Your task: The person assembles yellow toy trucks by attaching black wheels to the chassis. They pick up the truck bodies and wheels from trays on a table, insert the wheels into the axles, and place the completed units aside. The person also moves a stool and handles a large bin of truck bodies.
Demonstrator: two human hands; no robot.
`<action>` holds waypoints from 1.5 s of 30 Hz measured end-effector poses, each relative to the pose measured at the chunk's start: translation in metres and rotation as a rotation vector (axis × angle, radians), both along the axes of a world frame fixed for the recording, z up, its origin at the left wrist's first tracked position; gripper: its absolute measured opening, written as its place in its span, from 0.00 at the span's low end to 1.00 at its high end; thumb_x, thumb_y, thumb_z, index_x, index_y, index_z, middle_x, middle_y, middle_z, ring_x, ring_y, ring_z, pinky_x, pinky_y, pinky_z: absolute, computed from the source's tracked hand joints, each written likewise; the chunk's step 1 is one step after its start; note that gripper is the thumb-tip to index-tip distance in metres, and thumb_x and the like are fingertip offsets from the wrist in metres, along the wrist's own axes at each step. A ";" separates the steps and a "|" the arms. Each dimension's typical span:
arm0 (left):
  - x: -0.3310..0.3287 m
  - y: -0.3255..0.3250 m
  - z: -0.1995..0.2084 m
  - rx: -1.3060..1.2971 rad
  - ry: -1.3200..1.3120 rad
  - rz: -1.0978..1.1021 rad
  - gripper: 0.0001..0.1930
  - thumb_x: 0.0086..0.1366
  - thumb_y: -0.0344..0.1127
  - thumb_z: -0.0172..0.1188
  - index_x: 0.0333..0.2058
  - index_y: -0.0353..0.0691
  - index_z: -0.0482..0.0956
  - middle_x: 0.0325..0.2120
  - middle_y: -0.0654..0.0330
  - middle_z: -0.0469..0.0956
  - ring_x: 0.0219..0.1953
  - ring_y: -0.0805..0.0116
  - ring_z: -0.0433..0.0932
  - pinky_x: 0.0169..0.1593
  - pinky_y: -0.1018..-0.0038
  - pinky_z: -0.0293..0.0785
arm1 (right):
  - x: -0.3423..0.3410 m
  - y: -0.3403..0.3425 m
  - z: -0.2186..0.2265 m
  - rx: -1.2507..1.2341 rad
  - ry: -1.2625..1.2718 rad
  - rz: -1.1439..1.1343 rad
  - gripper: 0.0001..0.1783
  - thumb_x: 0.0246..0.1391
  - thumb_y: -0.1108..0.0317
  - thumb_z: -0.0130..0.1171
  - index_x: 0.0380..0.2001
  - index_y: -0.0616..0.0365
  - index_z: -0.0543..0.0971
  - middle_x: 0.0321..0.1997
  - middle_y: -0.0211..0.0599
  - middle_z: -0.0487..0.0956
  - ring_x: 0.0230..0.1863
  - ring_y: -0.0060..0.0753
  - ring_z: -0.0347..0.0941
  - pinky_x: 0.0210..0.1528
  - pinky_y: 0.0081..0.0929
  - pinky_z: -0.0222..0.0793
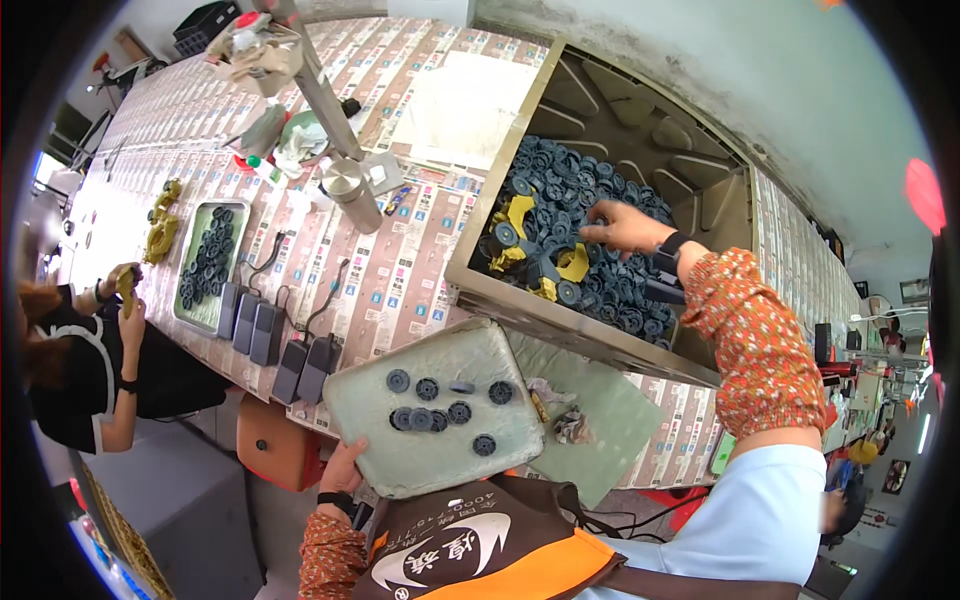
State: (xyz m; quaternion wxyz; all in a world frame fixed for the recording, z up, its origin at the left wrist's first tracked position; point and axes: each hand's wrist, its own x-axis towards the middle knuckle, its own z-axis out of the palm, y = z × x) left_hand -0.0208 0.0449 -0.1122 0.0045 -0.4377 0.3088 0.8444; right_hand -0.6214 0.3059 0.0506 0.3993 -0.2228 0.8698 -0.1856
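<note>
My left hand (343, 467) grips the near left edge of a pale green-grey tray (365, 440), which tilts at the table's front edge. Several dark blue-grey small wheels (459, 412) lie loose on it, most flat and one on its side. In front of me to the right, a big metal-coloured bin (560, 327) holds a heap of similar wheels (610, 290). My right hand (627, 228) reaches over its right side into the heap, fingers curled down at the wheels; what they pinch is hidden. Yellow pieces (572, 263) lie among the wheels close to that hand.
Left of my tray stand several dark grey boxes (268, 332) with cables. Beyond them is another tray (186, 308) of wheels. A metal post (320, 85) and a steel canister (352, 196) rise mid-table. At far left, a co-worker (90, 370) handles a yellow part.
</note>
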 end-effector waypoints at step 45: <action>0.013 0.011 0.045 -1.025 -0.403 -0.686 0.15 0.66 0.29 0.59 0.52 0.39 0.76 0.42 0.54 0.82 0.46 0.59 0.82 0.50 0.67 0.77 | 0.004 -0.015 0.051 -0.992 -0.511 -0.364 0.15 0.60 0.67 0.54 0.48 0.59 0.79 0.42 0.36 0.84 0.39 0.28 0.82 0.44 0.27 0.80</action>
